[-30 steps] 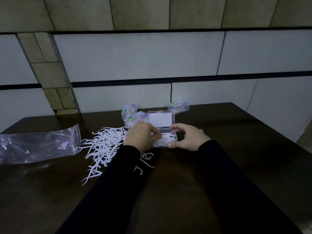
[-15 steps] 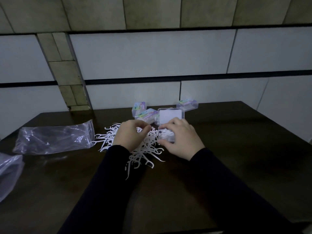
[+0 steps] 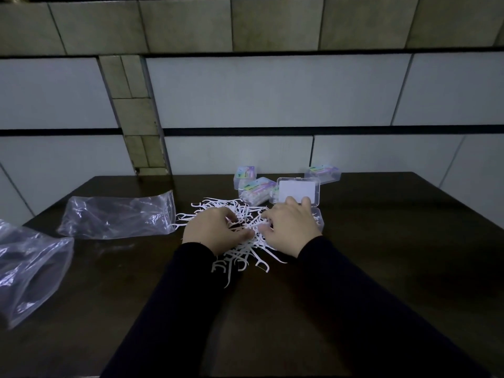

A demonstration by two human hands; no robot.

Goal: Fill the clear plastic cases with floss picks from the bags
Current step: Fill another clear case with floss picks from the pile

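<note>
A loose pile of white floss picks (image 3: 240, 252) lies on the dark table (image 3: 381, 268). My left hand (image 3: 215, 231) sits on the pile with fingers curled into the picks. My right hand (image 3: 289, 230) is beside it, fingertips pinching picks at the pile's right edge. Behind my right hand stands an open clear plastic case (image 3: 298, 190) with its lid raised; its tray (image 3: 318, 221) shows partly past my knuckles.
Closed cases with coloured labels (image 3: 256, 188) (image 3: 323, 173) (image 3: 245, 174) stand at the back of the table. Two empty clear bags lie to the left: one flat (image 3: 117, 216), one at the left edge (image 3: 30, 276). A tiled wall rises behind.
Both hands have moved from the open case leftward onto the pile of picks. The camera has swung left, bringing a second bag into view.
</note>
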